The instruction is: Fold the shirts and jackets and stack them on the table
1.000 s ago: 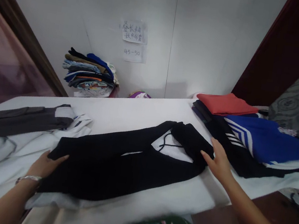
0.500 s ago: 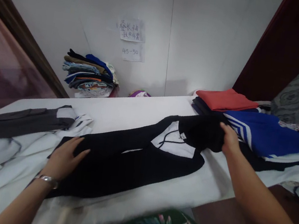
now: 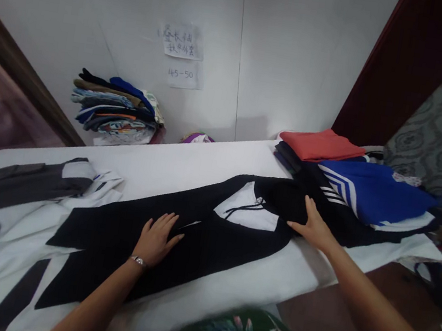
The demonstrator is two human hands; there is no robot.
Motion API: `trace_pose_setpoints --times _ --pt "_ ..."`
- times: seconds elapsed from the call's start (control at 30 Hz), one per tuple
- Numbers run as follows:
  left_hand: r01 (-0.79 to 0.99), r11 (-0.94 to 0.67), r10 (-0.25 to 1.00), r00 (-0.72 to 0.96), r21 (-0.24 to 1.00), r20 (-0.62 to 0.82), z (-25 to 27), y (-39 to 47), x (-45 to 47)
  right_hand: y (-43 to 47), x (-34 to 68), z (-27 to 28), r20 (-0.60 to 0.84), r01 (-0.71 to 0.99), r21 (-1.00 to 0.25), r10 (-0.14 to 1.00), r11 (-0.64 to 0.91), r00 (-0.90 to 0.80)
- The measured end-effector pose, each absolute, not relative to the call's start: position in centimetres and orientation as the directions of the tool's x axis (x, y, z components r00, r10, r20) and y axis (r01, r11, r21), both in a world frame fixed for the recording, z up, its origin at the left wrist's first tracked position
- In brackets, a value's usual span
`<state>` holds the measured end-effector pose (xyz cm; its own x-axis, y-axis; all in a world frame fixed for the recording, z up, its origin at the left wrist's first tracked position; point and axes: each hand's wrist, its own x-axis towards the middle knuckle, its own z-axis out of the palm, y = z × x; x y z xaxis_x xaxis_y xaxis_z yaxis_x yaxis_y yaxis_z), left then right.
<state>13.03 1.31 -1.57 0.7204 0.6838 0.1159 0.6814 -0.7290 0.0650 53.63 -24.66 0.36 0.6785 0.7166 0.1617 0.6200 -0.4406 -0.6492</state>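
Observation:
Black trousers (image 3: 186,254) lie spread along the white table, their two leg ends at the left. White inner cloth (image 3: 241,208) with a dark cord shows near their right end. My left hand (image 3: 155,241), a bracelet at its wrist, rests flat on the legs with fingers stretched out. At the right, my right hand (image 3: 314,223) touches the black cloth beside the white part, thumb and fingers apart. Neither hand grips anything.
Folded red cloth (image 3: 321,145) and a blue garment with white stripes (image 3: 378,194) are piled at the right. Grey trousers (image 3: 23,180) and white clothes (image 3: 24,230) lie at the left. Behind the table stands a clothes stack (image 3: 117,108); paper signs (image 3: 184,42) hang on the wall.
My left hand has moved right from the leg ends to the middle of the legs. My right hand has let go of the raised black cloth, which now lies flatter.

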Motion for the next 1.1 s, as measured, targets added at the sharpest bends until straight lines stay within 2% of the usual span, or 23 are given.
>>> trace_pose_setpoints --times 0.07,0.17,0.33,0.47,0.57,0.7,0.83,0.93,1.03,1.1 --pt "0.675 -0.737 0.673 0.727 0.038 0.136 -1.8 1.4 12.8 -25.2 53.2 -0.1 0.134 0.626 -0.553 0.683 -0.55 0.718" --pt "0.671 -0.741 0.667 0.73 0.029 0.148 -1.8 1.3 12.8 -25.3 54.2 1.9 0.108 0.587 -0.488 0.623 -0.646 0.775" --pt "0.673 -0.738 0.671 0.723 0.054 0.164 -1.7 1.1 12.9 -23.1 57.6 10.6 0.395 0.714 -0.415 0.595 -0.564 0.7" --pt "0.672 -0.738 0.671 0.72 0.064 0.176 -1.8 1.1 12.8 -19.7 58.7 17.5 0.457 0.787 -0.347 0.641 -0.51 0.617" --pt "0.67 -0.74 0.668 0.721 0.064 0.185 -1.9 1.2 12.7 -16.5 57.1 20.8 0.404 0.794 -0.508 0.722 -0.334 0.562" --pt "0.671 -0.737 0.672 0.718 0.076 0.181 -1.8 1.1 12.8 -12.3 51.7 22.4 0.339 0.623 -0.78 0.878 0.061 0.338" --pt "0.67 -0.733 0.679 0.711 0.118 0.183 -1.6 0.8 12.9 -9.4 46.8 21.5 0.367 0.402 -0.861 0.928 0.313 0.063" --pt "0.666 -0.73 0.684 0.704 0.155 0.192 -1.7 0.7 12.8 -8.2 46.8 19.2 0.396 0.322 -0.887 0.904 0.332 0.159" --pt "0.656 -0.726 0.687 0.696 0.206 0.208 -1.9 0.8 12.5 -8.0 48.8 15.3 0.281 0.357 -0.921 0.902 0.157 0.327" --pt "0.646 -0.717 0.696 0.685 0.263 0.215 -1.6 0.8 12.4 -8.7 49.8 12.1 0.22 0.429 -0.902 0.903 0.044 0.369"
